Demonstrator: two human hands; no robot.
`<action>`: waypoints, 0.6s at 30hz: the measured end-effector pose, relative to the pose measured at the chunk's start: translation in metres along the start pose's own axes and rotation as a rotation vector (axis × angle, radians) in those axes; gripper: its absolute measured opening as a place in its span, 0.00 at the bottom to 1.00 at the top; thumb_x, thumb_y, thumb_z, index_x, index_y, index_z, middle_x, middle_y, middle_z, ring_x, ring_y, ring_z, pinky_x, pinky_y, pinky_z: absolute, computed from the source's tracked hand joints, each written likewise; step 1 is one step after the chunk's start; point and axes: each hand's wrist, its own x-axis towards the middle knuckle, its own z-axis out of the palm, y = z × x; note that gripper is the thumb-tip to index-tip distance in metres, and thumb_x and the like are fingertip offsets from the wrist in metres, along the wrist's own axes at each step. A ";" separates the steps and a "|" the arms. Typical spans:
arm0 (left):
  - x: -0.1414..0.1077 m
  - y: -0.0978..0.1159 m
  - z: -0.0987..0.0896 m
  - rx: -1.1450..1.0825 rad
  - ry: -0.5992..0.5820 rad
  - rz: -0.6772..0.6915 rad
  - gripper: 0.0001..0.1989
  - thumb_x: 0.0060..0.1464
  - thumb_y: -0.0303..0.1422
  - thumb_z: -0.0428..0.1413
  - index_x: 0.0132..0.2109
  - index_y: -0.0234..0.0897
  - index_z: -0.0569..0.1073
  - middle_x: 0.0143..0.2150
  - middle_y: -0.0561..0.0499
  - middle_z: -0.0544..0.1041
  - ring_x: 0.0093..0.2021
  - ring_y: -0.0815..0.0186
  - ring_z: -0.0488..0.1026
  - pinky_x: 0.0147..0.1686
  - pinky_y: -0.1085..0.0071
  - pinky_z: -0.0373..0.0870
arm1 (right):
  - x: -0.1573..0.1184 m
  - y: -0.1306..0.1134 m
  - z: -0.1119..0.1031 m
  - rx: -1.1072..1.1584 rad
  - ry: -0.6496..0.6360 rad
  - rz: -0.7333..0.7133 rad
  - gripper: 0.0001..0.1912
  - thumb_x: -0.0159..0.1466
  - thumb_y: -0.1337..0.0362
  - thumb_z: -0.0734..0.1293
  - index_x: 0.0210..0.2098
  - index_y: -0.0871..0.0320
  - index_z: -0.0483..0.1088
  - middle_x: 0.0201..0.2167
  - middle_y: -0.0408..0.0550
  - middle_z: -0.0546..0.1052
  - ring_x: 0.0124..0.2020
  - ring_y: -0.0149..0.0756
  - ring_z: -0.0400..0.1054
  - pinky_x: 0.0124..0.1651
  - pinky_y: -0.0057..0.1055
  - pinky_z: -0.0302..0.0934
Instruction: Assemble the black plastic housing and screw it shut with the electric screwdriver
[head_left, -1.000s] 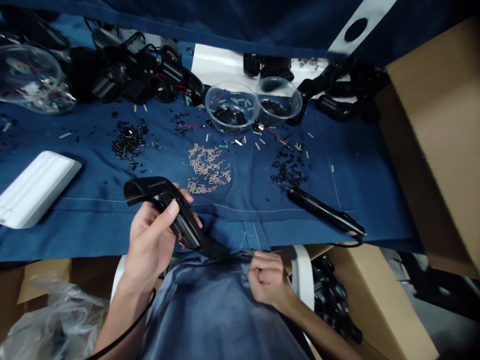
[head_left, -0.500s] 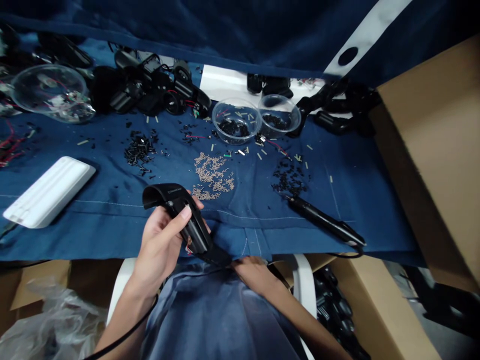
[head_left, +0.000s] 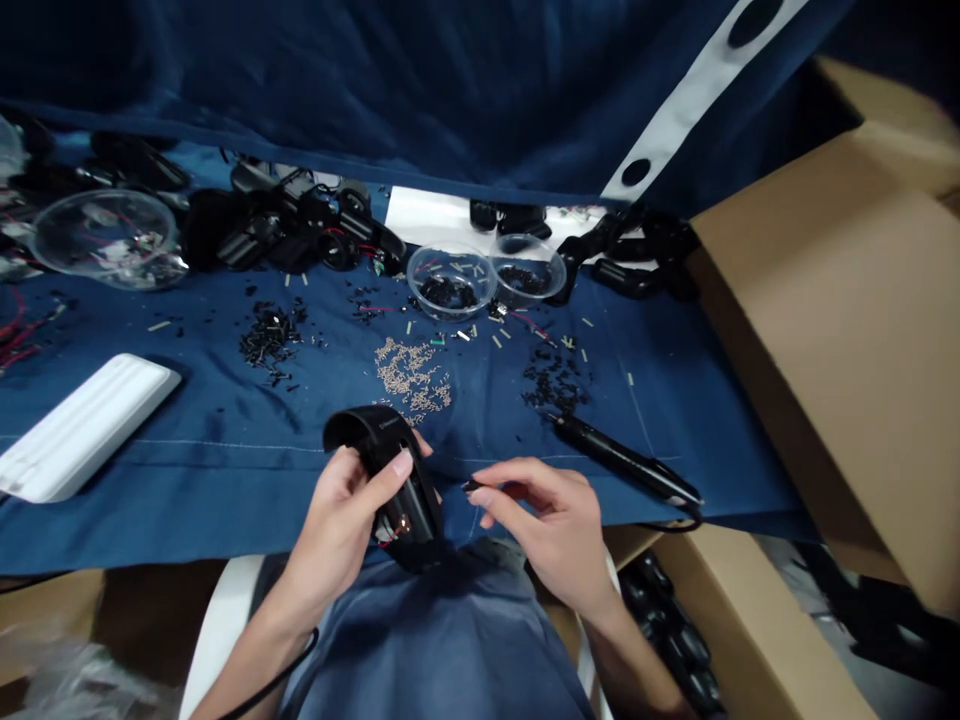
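Observation:
A curved black plastic housing is gripped in my left hand, its thumb pressed on the upper face. Small red wires show at an opening in its lower part. To the right, my right hand pinches a small black part between thumb and fingertips, a little apart from the housing. Beyond the hands lie a pile of tiny copper-coloured screws and a scatter of small black parts. A black electric screwdriver rests on the blue cloth, right of my right hand.
A white power bank lies at left, near a pile of black screws. Clear plastic bowls with small parts stand at the back, beside black housings. A large cardboard box borders the right side.
My right hand has risen from the lap to beside the housing, now pinching a small black part. My left hand has shifted slightly right and down with the housing. The camera view has tilted.

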 end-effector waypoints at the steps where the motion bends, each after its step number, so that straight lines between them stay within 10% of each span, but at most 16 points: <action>1: -0.001 -0.001 0.001 0.013 -0.008 -0.008 0.18 0.54 0.41 0.68 0.47 0.34 0.78 0.48 0.44 0.81 0.32 0.64 0.79 0.29 0.70 0.78 | 0.003 -0.001 0.002 0.027 0.008 0.003 0.04 0.64 0.67 0.76 0.38 0.52 0.82 0.31 0.40 0.83 0.24 0.30 0.77 0.30 0.25 0.72; 8: 0.000 -0.015 -0.001 0.086 -0.040 -0.016 0.20 0.57 0.42 0.67 0.51 0.35 0.80 0.49 0.44 0.82 0.42 0.60 0.80 0.40 0.69 0.79 | 0.012 -0.005 0.018 0.179 0.035 0.002 0.02 0.64 0.65 0.74 0.37 0.53 0.82 0.37 0.46 0.81 0.28 0.31 0.75 0.24 0.23 0.72; 18: -0.001 -0.020 0.004 0.192 -0.072 0.010 0.17 0.59 0.45 0.65 0.43 0.34 0.78 0.33 0.52 0.76 0.32 0.67 0.72 0.35 0.73 0.76 | 0.016 -0.004 0.021 0.127 0.071 0.000 0.02 0.64 0.65 0.75 0.36 0.53 0.83 0.41 0.49 0.80 0.36 0.34 0.76 0.26 0.23 0.70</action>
